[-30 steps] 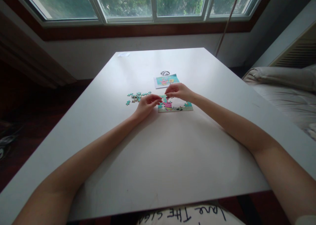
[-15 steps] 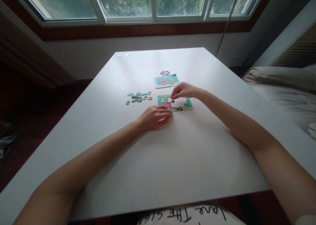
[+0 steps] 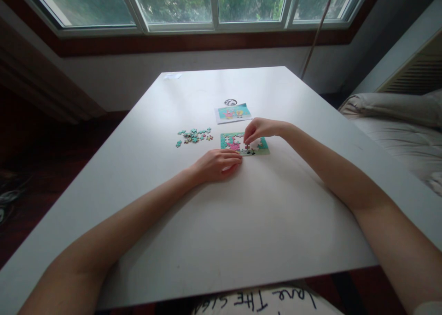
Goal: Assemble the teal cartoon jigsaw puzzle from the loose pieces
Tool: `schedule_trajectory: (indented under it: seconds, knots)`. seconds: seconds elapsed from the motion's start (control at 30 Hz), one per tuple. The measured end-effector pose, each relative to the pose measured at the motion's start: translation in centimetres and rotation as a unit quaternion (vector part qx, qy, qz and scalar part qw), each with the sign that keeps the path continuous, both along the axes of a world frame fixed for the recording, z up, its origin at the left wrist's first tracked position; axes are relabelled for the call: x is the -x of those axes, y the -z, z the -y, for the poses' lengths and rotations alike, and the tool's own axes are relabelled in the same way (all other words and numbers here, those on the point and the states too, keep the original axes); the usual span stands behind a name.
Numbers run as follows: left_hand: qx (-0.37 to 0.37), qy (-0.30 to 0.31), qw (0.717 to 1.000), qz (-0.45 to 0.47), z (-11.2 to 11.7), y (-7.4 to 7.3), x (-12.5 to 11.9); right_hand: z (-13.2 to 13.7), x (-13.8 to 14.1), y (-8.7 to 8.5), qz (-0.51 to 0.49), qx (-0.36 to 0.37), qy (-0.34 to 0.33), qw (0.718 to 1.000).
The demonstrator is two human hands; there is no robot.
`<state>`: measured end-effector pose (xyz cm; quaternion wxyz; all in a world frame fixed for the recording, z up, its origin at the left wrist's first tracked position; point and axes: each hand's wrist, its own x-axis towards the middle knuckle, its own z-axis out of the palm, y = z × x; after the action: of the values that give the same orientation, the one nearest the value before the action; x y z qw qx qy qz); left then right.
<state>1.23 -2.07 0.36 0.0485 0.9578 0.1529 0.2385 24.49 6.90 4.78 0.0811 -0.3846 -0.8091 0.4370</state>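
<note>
A partly filled jigsaw puzzle [image 3: 264, 145] lies flat on the white table, with a teal border, pink pieces at its left and a white gap in the middle. My right hand [image 3: 261, 129] reaches over it from the right, thumb and finger pinched on a small, dark puzzle piece [image 3: 247, 146] above the gap. My left hand [image 3: 221, 164] rests on the table, fingers stretched out, with the fingertips at the puzzle's lower edge. Left of the puzzle is a loose pile of puzzle pieces [image 3: 194, 136], mostly teal.
Behind the puzzle lies a picture sheet [image 3: 233, 114] with pink and yellow cartoon figures. A round dark-rimmed item [image 3: 230, 102] sits beyond it. Some clear or white sheet [image 3: 172, 76] is at the table's far left corner. A cushioned seat [image 3: 390, 131] stands at the right.
My right hand has moved slightly right and toward me, carrying the puzzle piece over the gap. My left hand has shifted very slightly right along the puzzle's edge.
</note>
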Motion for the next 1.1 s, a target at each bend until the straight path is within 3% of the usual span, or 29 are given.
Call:
schedule_trajectory:
  seconds: [0.7,0.87,1.1]
  knots:
    - [0.040,-0.005,0.999,0.011,-0.13,-0.04,-0.06,0.26,0.63,0.37,0.024,-0.049,0.005,0.999]
    - [0.040,-0.009,0.999,0.010,-0.11,-0.02,-0.03,0.03,0.31,0.13,0.002,-0.023,-0.006,1.000]
    - [0.025,-0.007,1.000,0.002,-0.07,0.02,0.02,-0.21,0.14,0.27,-0.026,-0.048,0.040,0.998]
